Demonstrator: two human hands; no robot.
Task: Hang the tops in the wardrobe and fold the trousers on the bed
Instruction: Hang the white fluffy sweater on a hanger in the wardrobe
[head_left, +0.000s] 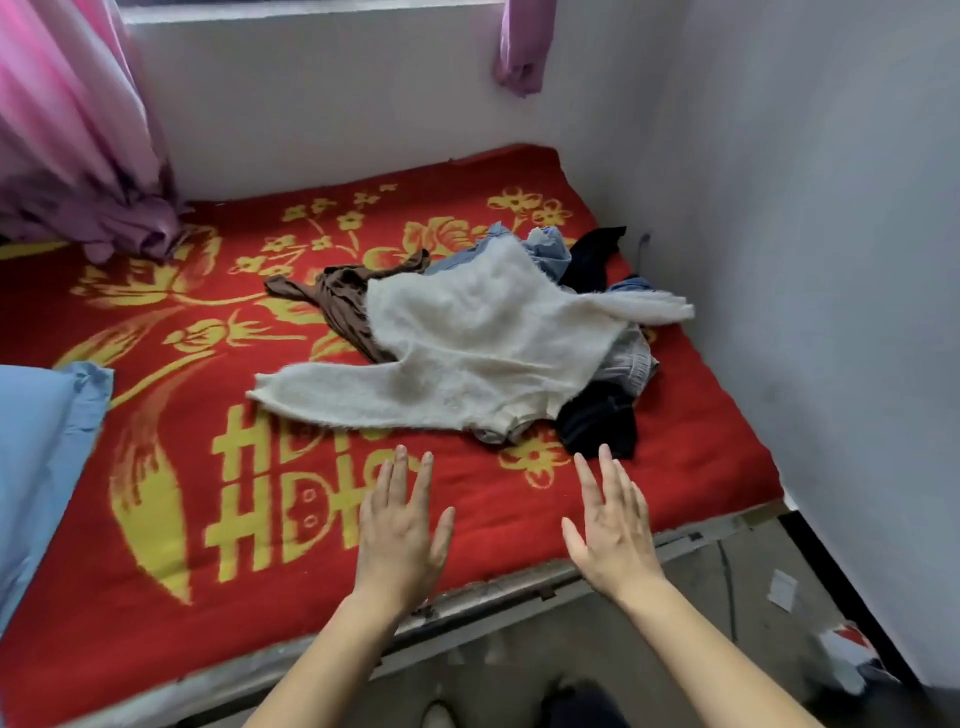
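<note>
Your left hand (402, 525) and right hand (613, 525) reach forward side by side, palms down, fingers spread toward twelve o'clock, both empty, bare forearms extended.

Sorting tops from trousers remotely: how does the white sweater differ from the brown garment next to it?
The white sweater is fluffy and pale; the brown garment is thin and dark. The sweater lies spread flat with both sleeves out; the brown garment is bunched and twisted. The sweater sits on top, covering the brown garment's right part. Both lie on the red blanket, untouched by either hand.
</note>
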